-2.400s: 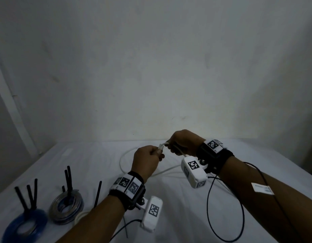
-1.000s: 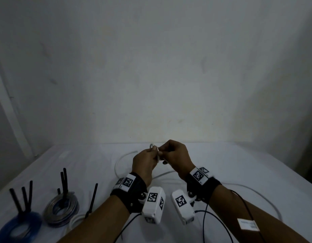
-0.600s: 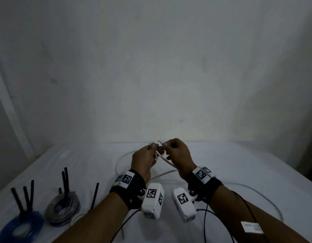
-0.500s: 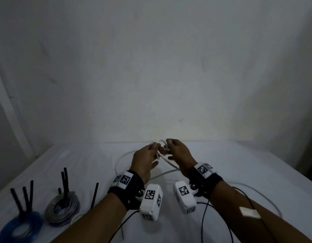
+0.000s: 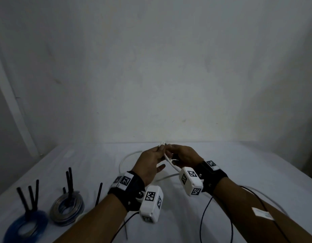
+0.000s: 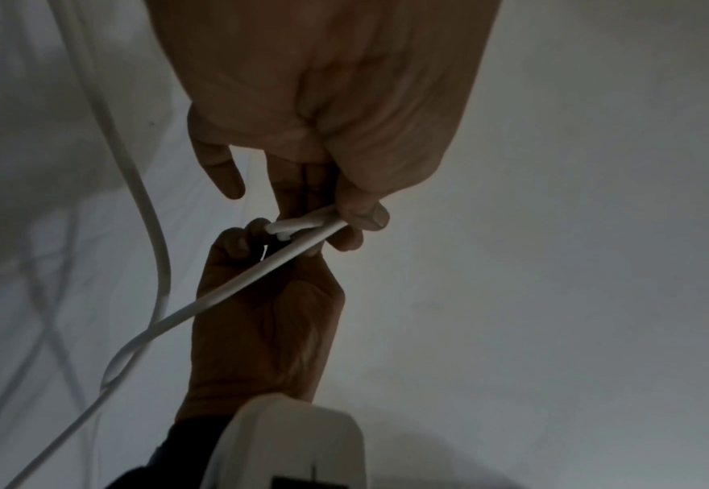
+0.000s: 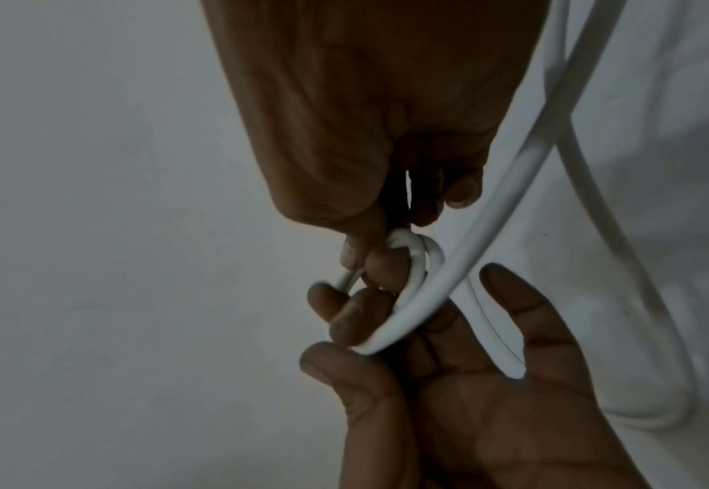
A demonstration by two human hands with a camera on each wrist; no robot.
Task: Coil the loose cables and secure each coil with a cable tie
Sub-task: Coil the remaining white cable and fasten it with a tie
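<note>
A white cable is held up over the white table between both hands. My left hand pinches it between thumb and fingertips; the left wrist view shows that pinch on the cable near its end. My right hand meets it fingertip to fingertip. In the right wrist view its fingers pinch a small tight loop of the cable. The slack falls from the hands and lies in a wide curve on the table.
At the near left lie a blue coil and a grey coil, each with black ties sticking up. A loose black tie stands beside them. Thin black camera wires hang under my forearms. A plain wall is close behind.
My right hand swung in from the right and met the left. A small loop has formed at the cable end between the fingertips. Both hands then held nearly still.
</note>
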